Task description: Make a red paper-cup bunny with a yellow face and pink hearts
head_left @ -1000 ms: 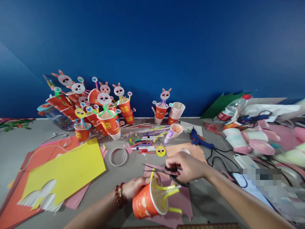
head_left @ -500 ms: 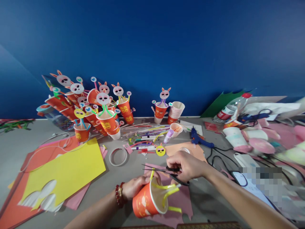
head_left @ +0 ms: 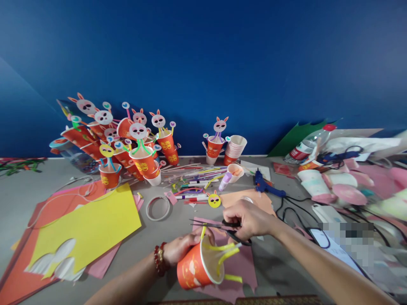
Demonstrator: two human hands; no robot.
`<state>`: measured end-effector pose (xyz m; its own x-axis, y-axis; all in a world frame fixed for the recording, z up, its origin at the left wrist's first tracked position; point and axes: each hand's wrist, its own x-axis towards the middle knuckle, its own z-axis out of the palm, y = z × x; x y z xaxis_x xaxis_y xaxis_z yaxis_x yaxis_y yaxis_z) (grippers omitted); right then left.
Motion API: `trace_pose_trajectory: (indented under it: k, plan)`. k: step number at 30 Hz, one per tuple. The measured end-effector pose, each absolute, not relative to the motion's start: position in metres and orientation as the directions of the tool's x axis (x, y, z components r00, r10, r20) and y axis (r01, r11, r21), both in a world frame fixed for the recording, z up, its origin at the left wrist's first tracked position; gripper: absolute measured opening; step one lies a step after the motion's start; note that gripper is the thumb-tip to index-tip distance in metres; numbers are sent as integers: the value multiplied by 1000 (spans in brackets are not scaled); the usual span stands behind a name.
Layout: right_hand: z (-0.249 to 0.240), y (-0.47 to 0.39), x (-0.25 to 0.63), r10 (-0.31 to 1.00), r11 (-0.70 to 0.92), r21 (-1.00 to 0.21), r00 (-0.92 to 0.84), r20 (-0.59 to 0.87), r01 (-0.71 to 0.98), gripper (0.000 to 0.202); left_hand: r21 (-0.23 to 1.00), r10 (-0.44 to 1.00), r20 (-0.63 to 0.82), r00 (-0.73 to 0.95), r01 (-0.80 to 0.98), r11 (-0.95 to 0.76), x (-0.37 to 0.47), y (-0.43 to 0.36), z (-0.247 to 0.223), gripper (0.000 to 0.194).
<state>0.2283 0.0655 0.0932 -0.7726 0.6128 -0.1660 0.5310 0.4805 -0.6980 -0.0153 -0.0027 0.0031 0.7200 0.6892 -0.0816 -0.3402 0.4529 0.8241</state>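
My left hand [head_left: 182, 249] is closed around a red paper cup [head_left: 193, 266], which lies tilted with its mouth toward the right. Yellow straws [head_left: 228, 255] stick out of the cup, one of them at its upper rim and another at its lower right. In my right hand [head_left: 249, 218] is a pair of scissors [head_left: 231, 225], my fingers through the black handles. The blades point left and are slightly apart, level with the tip of the upper yellow straw. Pink paper [head_left: 244, 271] lies beneath the cup.
Decorated rabbit cups [head_left: 143, 163] crowd the back left, near a stack of paper cups [head_left: 235, 148]. Yellow card [head_left: 104, 228] lies left, a tape roll [head_left: 158, 208] centre. A blue glue gun [head_left: 267, 186] with black cables, a bottle [head_left: 305, 146] and a phone [head_left: 333, 250] are right.
Almost nothing differs. The scissors have shifted very slightly at the straw tip, and both hands keep their holds.
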Motion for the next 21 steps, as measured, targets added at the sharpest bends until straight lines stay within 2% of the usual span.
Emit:
trace_pose_trajectory:
  k: [8, 15, 21]
  plan:
    - [82, 69, 238, 703, 427, -707, -699, -132, 564, 44, 804, 689, -58, 722, -376, 462, -15, -3, -7, 25]
    - [90, 62, 233, 664, 533, -620, -739, -116, 576, 30, 814, 689, -86, 719, -348, 465, -15, -3, -3, 26]
    - [88, 63, 231, 649, 567, -613, -757, -78, 550, 26, 786, 675, -86, 733, -366, 498, -14, -3, -1, 27]
